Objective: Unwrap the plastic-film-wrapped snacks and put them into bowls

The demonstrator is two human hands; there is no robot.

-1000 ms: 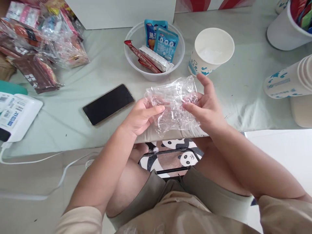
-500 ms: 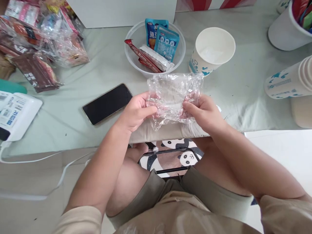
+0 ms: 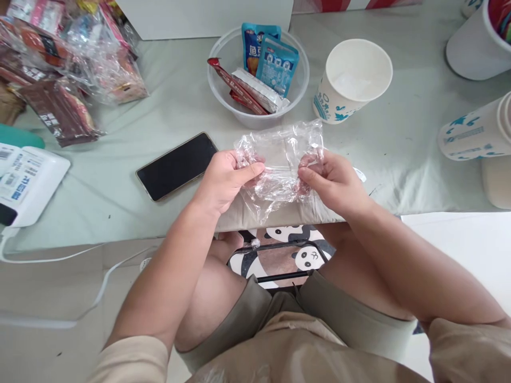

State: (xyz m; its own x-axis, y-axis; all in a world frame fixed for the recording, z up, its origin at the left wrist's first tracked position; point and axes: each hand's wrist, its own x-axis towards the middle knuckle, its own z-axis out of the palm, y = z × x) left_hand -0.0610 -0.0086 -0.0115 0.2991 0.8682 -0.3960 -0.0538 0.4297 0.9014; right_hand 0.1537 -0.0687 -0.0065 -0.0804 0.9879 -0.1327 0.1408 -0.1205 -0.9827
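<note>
A clear, crinkled plastic bag (image 3: 279, 154) is stretched between both hands above the table's front edge. My left hand (image 3: 227, 178) pinches its left side, thumb on the near face and fingers behind the film. On the other side, my right hand (image 3: 333, 178) grips the bag in the same way. Just beyond it stands a translucent plastic bowl (image 3: 217, 88) holding blue pouches and red and silver packets. A white paper cup (image 3: 339, 106) with blue print is to the right of the bowl. Left of my left hand lies a dark-screened phone (image 3: 175, 166).
Wrapped snacks (image 3: 72, 69) are heaped at the far left, with a white device (image 3: 35, 186) and its cable in front. Stacked paper cups (image 3: 471, 130) lie at the right, below a white bin (image 3: 465, 50). A white box (image 3: 211, 16) stands at the back.
The bag has shifted slightly left and its film has crumpled differently, while my left thumb has moved a little inward. The view has tilted slightly. Both hands keep their hold.
</note>
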